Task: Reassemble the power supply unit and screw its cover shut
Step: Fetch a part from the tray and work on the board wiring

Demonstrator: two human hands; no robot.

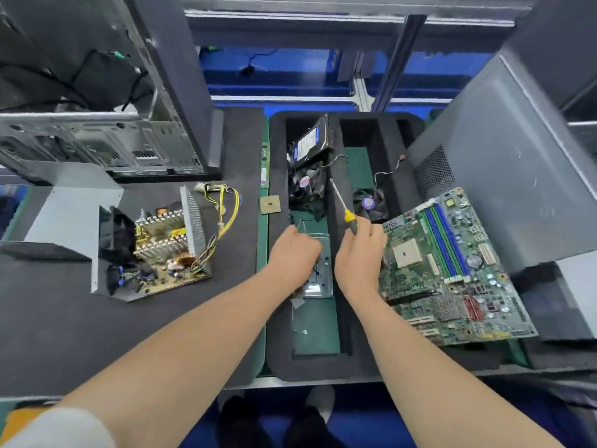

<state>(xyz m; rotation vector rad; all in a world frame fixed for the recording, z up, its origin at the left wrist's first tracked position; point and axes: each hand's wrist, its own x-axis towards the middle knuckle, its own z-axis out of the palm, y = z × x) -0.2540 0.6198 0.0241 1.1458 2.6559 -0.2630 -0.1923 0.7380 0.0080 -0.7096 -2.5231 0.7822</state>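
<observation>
One head view: the power supply unit (155,250) lies uncovered towards the left edge of the black mat (64,318), circuit board and wiring exposed. By judgement, fitting the cover and driving its screws both remain. The right hand (358,257) is clamped round the screwdriver (347,211) handle. The left hand (295,253) dips curled fingers into a clear box (326,286) in the foam tray (277,334); whether they pinch a screw cannot be told.

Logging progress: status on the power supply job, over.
Right grip holds screwdriver. Left grip in clear parts box, pickup unseen. Power supply unit open, untouched. Nothing blocking it.
</observation>
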